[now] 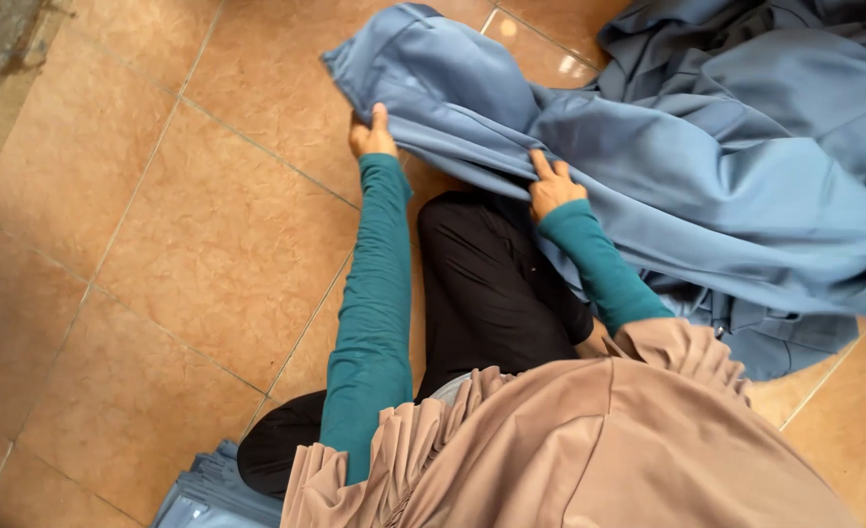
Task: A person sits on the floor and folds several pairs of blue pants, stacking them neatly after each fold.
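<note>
Left hand pinching edge of blue cloth. Right hand gripping a fold of same cloth. Cloth spread over tiled floor and black-clad knee, upper right.

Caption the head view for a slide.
Seated on a tiled floor, left hand and right hand grip blue fabric.

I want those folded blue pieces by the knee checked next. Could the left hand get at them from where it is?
Probably yes: the left hand grips the blue cloth, but bare tile lies beside that arm down to the folded stack.
</note>
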